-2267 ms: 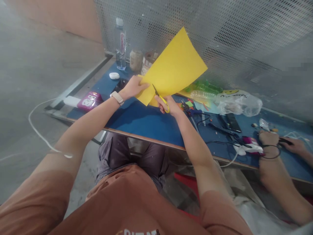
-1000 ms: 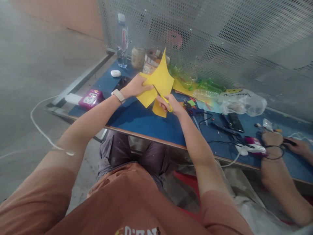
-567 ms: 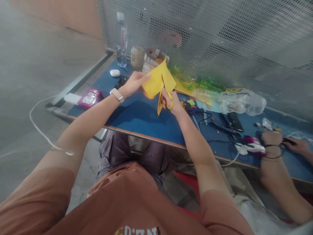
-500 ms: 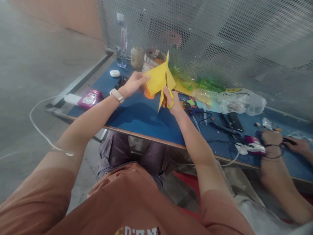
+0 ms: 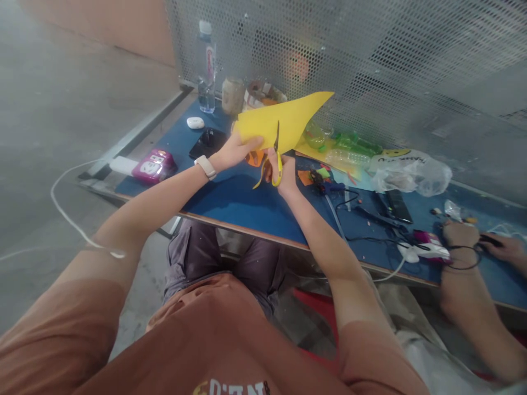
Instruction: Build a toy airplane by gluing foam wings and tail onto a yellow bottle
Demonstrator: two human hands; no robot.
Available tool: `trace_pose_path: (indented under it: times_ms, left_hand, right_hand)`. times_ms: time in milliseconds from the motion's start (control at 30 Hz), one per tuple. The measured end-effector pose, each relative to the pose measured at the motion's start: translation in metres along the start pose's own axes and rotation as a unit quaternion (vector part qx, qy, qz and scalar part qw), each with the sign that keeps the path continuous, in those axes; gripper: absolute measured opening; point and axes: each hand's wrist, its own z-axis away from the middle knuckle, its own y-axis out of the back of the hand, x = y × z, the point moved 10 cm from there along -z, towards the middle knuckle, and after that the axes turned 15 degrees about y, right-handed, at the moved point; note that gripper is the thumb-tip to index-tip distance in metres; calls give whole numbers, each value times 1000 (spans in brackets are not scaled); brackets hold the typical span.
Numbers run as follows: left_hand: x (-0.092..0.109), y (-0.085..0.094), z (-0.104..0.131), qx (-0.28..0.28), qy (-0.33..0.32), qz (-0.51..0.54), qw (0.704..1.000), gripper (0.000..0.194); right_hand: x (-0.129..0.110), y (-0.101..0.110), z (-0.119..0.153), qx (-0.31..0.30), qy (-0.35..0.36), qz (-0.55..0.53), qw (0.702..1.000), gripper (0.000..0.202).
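My left hand pinches the lower left part of a sheet of yellow paper, held up above the table. My right hand is closed round the yellow handles of a pair of scissors. The dark blade points upward and lies against the near face of the sheet; I cannot tell whether the second blade is behind it. A narrow curled yellow strip hangs below the right fingers. Something orange shows between and beneath my hands.
On the blue table are a water bottle, jar, phone, white case and purple power socket. Green plastic bottles, cables and a plastic bag lie right. Another person's hands work at far right.
The yellow sheet has turned and now spreads wider toward the right. The scissors have moved slightly left and down, their blade now showing in front of the paper. My left hand has shifted right and down.
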Motion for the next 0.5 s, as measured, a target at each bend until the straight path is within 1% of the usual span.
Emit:
trace_pose_path:
  times_ms: [67,133,300,433,500]
  left_hand:
    - [3,0,2,-1,5,5,1000,64]
    - [4,0,2,-5,11,9,1000,66]
    - [6,6,0,30,14,13,999,73]
    - [3,2,-1,12,16,5,1000,80]
    - [1,1,-1,3,16,-2,1000,83]
  right_hand:
    - [0,-1,0,-9,-2,1,1000,92]
    - [-3,1,1,-2,-1,20,1000,92]
    - [-9,2,3,14,-7,33,999,85]
    - [-11,3,4,17,-18,32,999,81]
    - [-9,0,3,-7,-18,26,999,81]
